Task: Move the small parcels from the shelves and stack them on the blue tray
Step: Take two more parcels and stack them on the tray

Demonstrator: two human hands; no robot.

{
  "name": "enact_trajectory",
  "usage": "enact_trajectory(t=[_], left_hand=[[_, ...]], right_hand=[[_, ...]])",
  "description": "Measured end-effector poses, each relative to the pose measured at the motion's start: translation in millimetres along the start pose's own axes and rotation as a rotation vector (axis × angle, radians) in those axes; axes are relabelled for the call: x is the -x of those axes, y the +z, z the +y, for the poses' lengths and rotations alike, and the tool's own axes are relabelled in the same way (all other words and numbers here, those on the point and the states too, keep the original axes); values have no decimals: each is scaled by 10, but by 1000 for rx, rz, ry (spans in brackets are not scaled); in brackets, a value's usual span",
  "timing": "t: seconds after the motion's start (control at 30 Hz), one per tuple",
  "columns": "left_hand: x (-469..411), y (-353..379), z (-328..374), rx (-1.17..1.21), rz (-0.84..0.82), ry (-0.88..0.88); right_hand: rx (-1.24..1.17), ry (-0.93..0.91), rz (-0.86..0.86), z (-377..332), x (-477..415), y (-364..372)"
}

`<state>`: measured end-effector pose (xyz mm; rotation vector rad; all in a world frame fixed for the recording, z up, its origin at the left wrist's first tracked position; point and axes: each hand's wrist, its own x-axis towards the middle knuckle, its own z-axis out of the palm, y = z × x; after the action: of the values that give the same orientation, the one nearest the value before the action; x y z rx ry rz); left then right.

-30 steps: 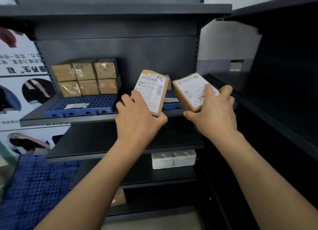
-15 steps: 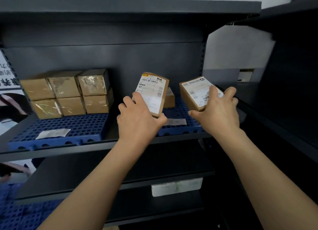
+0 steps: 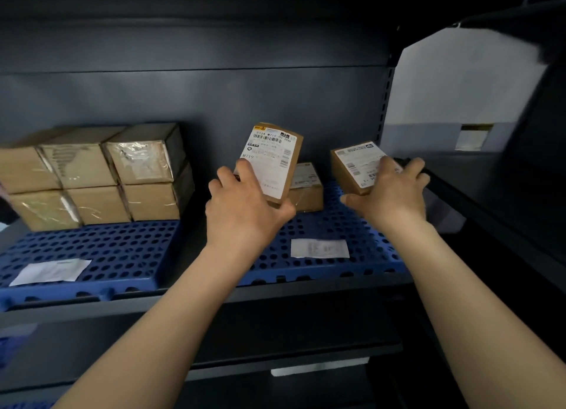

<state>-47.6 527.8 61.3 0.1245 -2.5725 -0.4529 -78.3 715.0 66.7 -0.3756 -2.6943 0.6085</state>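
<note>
Dark metal shelving point(image 3: 214, 102) holds a blue perforated plastic tray point(image 3: 337, 225); over its back, the left hand point(image 3: 242, 212) clasps a labelled brown cardboard parcel point(image 3: 271, 160) upright, the right hand point(image 3: 392, 194) a tilted labelled parcel point(image 3: 352, 169), rightward.

The upright parcel's label point(image 3: 269, 160) reads "M719".

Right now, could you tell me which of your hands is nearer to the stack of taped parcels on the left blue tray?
Left. The left hand, gripping a labelled parcel, is just right of the stack; the right hand holds a second parcel farther right.
</note>
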Motion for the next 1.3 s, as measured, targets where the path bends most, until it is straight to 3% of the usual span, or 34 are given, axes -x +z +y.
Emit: enact_trajectory(t=[0.23, 0.87, 1.3], left_hand=[[-293, 252, 65, -54, 76, 18], [-599, 552, 161, -61, 64, -74], [-589, 533, 79, -65, 74, -105]], right_hand=[[-19, -30, -123, -3, -506, 371], [63, 5, -394, 150, -1018, 764], [58, -175, -415, 172, -1026, 815]])
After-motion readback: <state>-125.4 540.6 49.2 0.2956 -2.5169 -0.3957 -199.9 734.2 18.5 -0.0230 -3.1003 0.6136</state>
